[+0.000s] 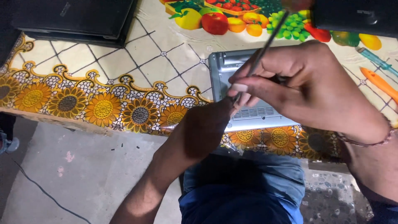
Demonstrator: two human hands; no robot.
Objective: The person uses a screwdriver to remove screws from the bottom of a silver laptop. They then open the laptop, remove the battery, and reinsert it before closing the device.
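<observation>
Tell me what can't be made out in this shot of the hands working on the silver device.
Head view only:
- Tip of the thin metal rod: hidden behind the right hand.
- Left hand: fingers hidden under the right hand; grip unclear.
- Silver flat device: mostly covered by both hands.
- Black flat case: cut off by the top edge.
- Orange-handled tool: cut off by the right edge.

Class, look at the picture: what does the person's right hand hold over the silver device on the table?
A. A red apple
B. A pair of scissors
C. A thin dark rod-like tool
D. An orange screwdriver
C: the right hand pinches a thin dark tool above the silver device; the orange screwdriver lies untouched at the side.
</observation>
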